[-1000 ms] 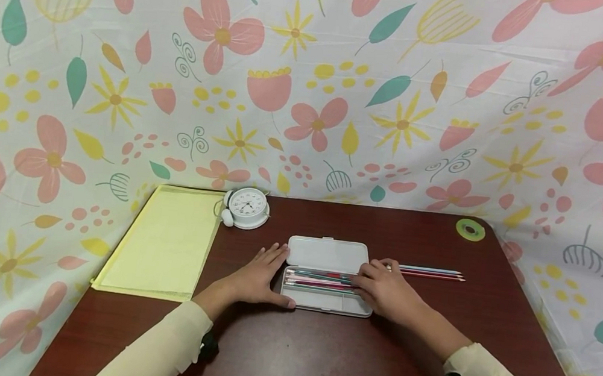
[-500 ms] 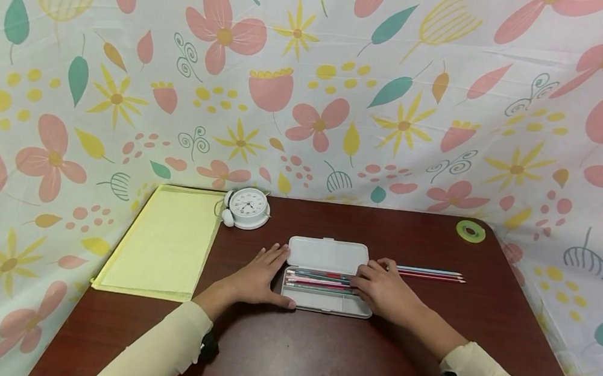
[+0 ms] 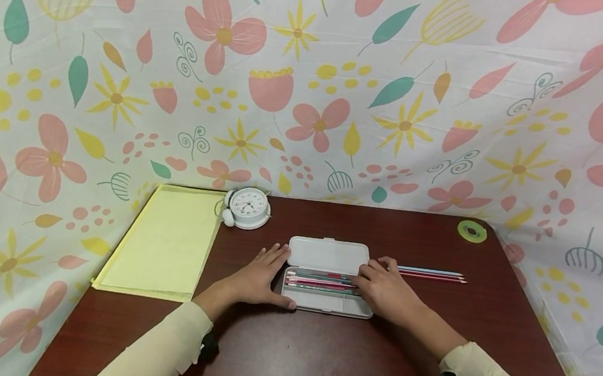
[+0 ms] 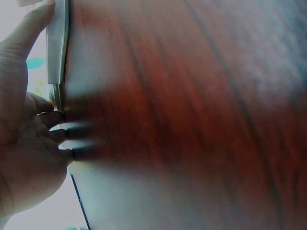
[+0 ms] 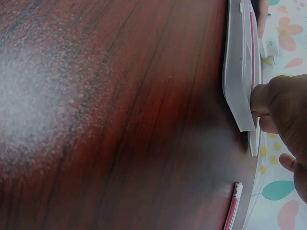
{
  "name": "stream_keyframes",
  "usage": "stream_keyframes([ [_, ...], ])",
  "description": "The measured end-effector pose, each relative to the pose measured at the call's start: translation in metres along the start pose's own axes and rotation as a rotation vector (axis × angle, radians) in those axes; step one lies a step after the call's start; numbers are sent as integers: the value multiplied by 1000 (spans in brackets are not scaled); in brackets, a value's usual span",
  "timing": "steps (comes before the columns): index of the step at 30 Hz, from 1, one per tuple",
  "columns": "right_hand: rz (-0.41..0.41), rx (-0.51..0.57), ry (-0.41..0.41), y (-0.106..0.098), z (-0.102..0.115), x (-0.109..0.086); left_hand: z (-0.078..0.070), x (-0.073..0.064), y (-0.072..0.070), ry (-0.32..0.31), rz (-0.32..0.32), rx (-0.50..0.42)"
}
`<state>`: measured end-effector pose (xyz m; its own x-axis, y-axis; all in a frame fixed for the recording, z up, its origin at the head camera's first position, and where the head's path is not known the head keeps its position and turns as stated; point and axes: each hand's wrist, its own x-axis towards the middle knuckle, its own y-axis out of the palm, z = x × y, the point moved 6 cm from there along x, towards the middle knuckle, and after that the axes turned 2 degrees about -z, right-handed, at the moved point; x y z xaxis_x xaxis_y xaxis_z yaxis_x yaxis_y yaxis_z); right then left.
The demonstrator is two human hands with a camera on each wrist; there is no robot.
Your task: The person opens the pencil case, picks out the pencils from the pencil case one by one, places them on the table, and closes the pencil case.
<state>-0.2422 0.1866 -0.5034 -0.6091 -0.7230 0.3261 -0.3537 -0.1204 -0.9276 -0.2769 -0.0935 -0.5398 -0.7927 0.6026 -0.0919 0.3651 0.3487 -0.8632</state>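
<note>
White inside, the case (image 3: 318, 301) holds pencils (image 3: 316, 281). Our left hand (image 3: 251, 279), fingers spread, touches its side; our right hand (image 3: 388, 292) covers the pencils' ends, its grip unclear to us.

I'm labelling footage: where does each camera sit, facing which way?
Head: head-worn, facing forward and down at the case; left grip, right grip and sleeves show.
Left wrist: worn there, facing tabletop and case; left grip shows.
Right wrist: worn there, facing tabletop and case; right grip shows.
Both wrist views share the case.
</note>
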Motion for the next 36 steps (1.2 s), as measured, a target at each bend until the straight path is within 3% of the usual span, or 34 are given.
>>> stream_keyframes([
  [11,-36,39,26,-7,-3,3,0,1,0,10,-11,0],
  [22,-136,103,16,-10,4,10,-1,0,0,3,-4,-1],
  [36,-74,133,18,-1,25,33,-4,-1,-3,7,-8,0],
])
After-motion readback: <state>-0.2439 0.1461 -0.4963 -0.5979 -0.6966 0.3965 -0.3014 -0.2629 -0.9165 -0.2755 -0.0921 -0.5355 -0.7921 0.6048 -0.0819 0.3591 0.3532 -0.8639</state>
